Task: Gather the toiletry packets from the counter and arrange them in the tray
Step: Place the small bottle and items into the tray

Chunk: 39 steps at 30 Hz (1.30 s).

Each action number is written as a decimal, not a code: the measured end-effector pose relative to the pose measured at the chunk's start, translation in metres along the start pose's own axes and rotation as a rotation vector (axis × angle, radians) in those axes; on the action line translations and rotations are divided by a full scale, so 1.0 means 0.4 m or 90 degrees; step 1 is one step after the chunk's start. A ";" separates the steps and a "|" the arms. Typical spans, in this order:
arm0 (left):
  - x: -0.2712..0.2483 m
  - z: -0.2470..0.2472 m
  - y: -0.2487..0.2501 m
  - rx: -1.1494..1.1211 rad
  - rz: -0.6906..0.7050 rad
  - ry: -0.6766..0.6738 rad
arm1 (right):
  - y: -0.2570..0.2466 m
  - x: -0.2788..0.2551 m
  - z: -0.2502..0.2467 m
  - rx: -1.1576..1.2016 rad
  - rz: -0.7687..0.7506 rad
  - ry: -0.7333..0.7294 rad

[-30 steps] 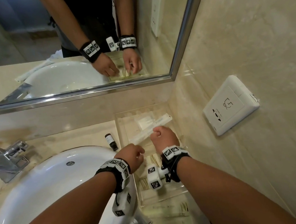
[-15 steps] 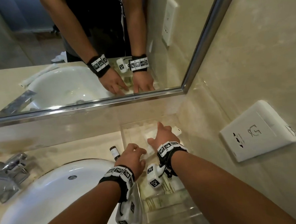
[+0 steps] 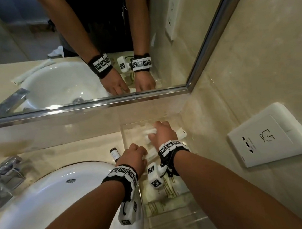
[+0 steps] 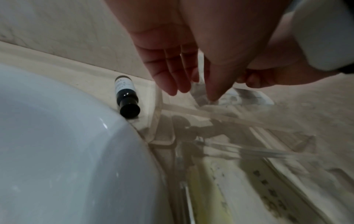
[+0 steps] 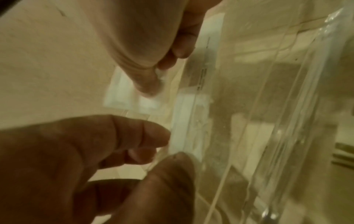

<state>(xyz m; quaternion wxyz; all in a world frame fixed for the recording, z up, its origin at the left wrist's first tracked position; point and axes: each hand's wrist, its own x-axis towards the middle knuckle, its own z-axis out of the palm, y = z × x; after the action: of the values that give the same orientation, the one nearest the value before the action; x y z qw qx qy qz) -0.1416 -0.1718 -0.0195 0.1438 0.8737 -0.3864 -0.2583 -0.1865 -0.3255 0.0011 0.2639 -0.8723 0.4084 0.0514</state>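
A clear acrylic tray (image 3: 125, 135) stands in the counter corner, right of the sink. At its far end my right hand (image 3: 154, 132) holds a small white packet (image 5: 122, 94), thumb tip on it and fingers bent beside it. A long clear packet (image 5: 191, 128) lies slantwise under that hand, its white end (image 3: 181, 132) showing past the wrist. My left hand (image 3: 141, 152) is just inside the tray's left wall and pinches the near end of the long packet between thumb and forefinger (image 5: 153, 131). Cream packets with gold stripes (image 3: 165, 204) lie in the tray's near part.
A small dark bottle (image 3: 114, 153) lies on the counter between the tray and the white sink (image 3: 43, 200). The faucet (image 3: 2, 176) is at the far left. A mirror (image 3: 65, 48) backs the counter, and a white wall socket (image 3: 271, 135) sits on the right wall.
My right hand went from a fist over the long packet forward to the small white packet at the tray's far end. The left hand followed forward along the tray's left wall.
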 end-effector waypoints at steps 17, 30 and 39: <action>-0.043 -0.003 0.017 0.005 -0.012 0.016 | 0.244 -0.237 -0.033 0.321 0.130 0.103; -0.095 0.025 0.038 0.014 0.020 0.066 | 0.311 -0.334 0.050 0.026 0.136 0.006; -0.107 -0.018 -0.035 0.001 -0.081 0.084 | 0.292 -0.338 0.083 -0.029 0.098 0.012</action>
<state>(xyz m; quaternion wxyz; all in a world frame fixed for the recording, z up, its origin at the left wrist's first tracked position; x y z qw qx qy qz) -0.1533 -0.1301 -0.0054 0.1511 0.9119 -0.3197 -0.2083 -0.3580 -0.2777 -0.0349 0.2350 -0.8447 0.4753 0.0724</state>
